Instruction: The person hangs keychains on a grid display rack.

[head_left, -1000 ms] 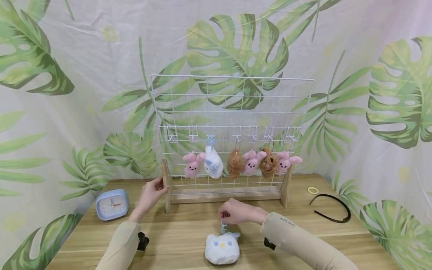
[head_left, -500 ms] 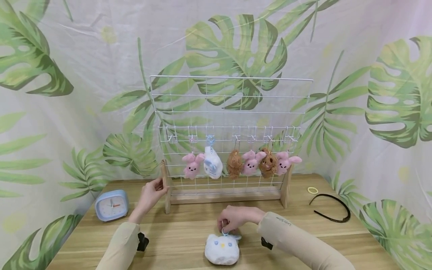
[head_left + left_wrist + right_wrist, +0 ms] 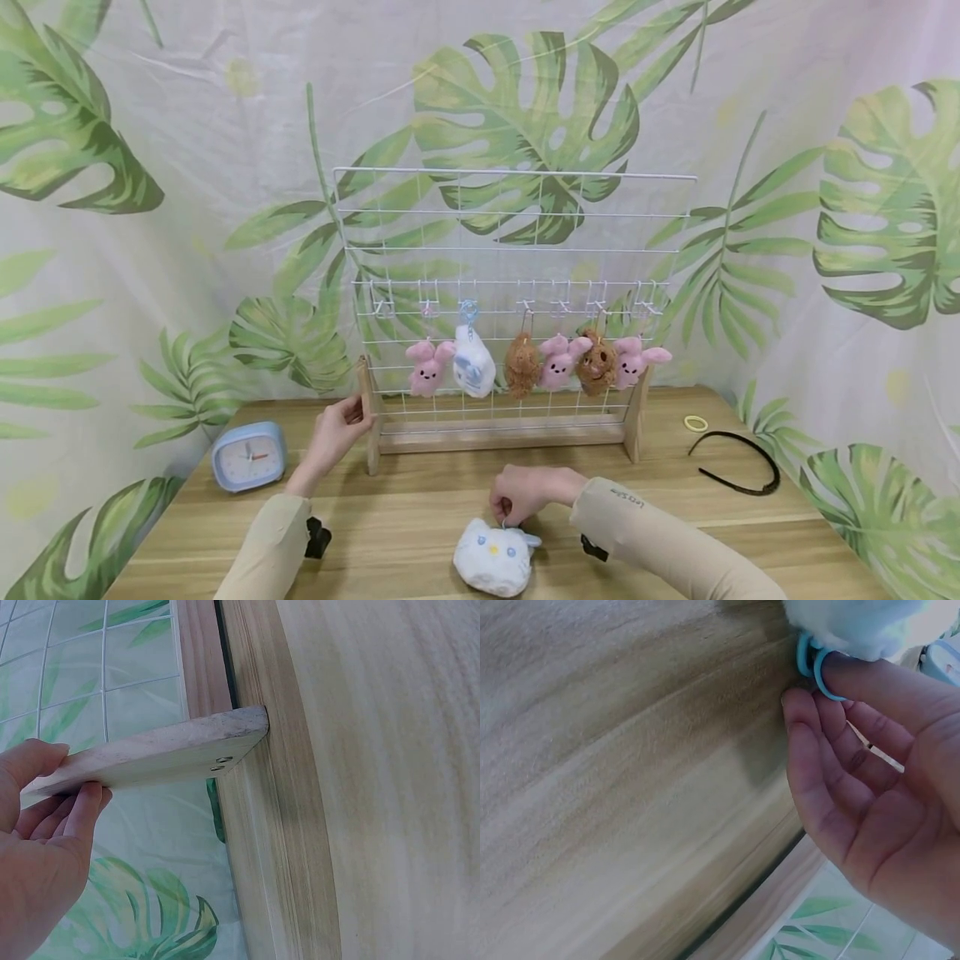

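Note:
My left hand (image 3: 337, 433) holds the wooden side leg (image 3: 369, 433) of a white wire grid rack (image 3: 517, 173); in the left wrist view, thumb and fingers pinch the leg (image 3: 172, 746) from both sides. On the table before the rack, a white plush cat-face keychain (image 3: 493, 562) with blue eyes and a yellow nose leans slightly. Just behind its top, my right hand (image 3: 525, 493) pinches its ring. The right wrist view shows that light-blue ring (image 3: 818, 675) against my thumb, fingers curled beside it. Part of the plush (image 3: 862, 622) is cut off there.
From hooks on the rack hang pink bunny plushes (image 3: 427, 369), brown plushes (image 3: 522, 367) and another white plush (image 3: 473, 363). A blue clock (image 3: 249, 456) stands left of the rack. To the right lie a yellow ring (image 3: 695, 424) and a black headband (image 3: 772, 475).
My right hand has slid its hold down from above the plush to the ring close to its top. The white plush has tilted a little. My left hand stays on the leg.

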Demonstrator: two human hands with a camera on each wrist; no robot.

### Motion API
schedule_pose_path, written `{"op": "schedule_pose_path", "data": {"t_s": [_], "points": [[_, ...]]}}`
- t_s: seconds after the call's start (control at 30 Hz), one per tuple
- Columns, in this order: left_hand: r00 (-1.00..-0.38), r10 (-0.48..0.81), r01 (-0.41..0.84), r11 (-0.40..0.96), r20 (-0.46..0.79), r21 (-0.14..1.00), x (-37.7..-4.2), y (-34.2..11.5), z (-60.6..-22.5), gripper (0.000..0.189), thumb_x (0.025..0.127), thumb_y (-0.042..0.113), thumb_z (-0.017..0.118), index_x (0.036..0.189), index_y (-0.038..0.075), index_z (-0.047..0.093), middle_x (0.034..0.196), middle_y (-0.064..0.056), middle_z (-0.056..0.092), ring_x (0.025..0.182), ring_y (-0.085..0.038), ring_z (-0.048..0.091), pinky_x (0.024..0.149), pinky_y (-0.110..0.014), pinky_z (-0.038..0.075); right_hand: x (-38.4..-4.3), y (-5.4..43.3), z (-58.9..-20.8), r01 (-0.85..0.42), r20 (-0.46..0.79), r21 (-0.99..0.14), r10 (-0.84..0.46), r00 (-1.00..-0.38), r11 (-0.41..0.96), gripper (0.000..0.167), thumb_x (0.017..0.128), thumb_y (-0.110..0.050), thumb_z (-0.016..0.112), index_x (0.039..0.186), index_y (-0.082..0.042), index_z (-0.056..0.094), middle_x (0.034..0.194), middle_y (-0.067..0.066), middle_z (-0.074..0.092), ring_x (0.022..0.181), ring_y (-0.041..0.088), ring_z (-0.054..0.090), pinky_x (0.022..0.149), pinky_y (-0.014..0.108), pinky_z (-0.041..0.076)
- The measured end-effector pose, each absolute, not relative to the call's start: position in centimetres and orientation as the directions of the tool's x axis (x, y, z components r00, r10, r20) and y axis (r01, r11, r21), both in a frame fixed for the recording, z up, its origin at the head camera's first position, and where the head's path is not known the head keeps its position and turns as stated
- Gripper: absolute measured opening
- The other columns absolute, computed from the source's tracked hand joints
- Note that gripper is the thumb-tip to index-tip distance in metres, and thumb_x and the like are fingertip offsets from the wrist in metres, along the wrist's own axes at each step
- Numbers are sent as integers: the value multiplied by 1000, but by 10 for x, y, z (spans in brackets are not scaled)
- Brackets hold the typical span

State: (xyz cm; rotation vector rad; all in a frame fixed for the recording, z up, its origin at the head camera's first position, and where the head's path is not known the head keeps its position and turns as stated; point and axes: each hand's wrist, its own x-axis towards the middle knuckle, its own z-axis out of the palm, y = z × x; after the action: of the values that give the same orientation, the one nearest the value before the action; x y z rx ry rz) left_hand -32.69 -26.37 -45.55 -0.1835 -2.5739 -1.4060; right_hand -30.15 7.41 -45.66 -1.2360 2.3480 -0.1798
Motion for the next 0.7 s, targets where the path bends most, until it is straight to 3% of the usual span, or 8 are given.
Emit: {"op": "schedule_pose_path", "data": {"t_s": [0.33, 0.7], "points": [[-973, 12, 197, 558, 230, 806, -327, -265, -455, 50, 98, 8, 59, 141, -12, 46, 133, -33, 58, 123, -42, 60, 95, -39, 58, -306, 79, -447, -774, -246, -376, -860, -447, 510, 9, 87, -6, 68, 81, -13, 67, 68, -12, 58, 56, -6, 45, 52, 8, 41], [-973, 13, 201, 545, 231, 814, -327, -265, -456, 49, 98, 8, 58, 141, -12, 46, 134, -33, 58, 124, -42, 60, 96, -39, 58, -297, 78, -404, -785, -120, -481, -917, -382, 390, 3, 89, -6, 69, 91, -9, 69, 77, -2, 67, 62, -9, 49, 58, 8, 47]]}}
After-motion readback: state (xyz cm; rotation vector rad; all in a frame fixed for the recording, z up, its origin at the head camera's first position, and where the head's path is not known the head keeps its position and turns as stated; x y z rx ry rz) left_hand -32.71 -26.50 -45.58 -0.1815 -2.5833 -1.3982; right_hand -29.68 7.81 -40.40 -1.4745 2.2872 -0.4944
